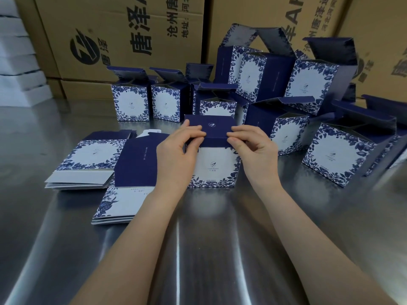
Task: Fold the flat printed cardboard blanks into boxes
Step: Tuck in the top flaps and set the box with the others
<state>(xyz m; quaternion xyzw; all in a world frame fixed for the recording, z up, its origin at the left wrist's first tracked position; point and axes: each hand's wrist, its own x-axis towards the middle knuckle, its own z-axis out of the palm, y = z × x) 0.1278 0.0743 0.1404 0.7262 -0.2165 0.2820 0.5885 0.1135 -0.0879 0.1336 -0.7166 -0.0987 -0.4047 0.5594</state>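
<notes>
While the box [214, 168] stood mid-frame on the bench [198, 249], the fingers [193, 130] of left hand [176, 155] and right hand [253, 148] pinched its navy lid flap [210, 126], hiding its inside.

One wide-angle camera, worn on the person's head, is looking forward and down — close over a metal table [220, 249] — and facing a wall of brown cartons [123, 29] behind it.

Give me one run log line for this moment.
step: tucking lid flap | left hand: pinches flap | right hand: pinches flap | box: upright | blanks: stacked left
</notes>
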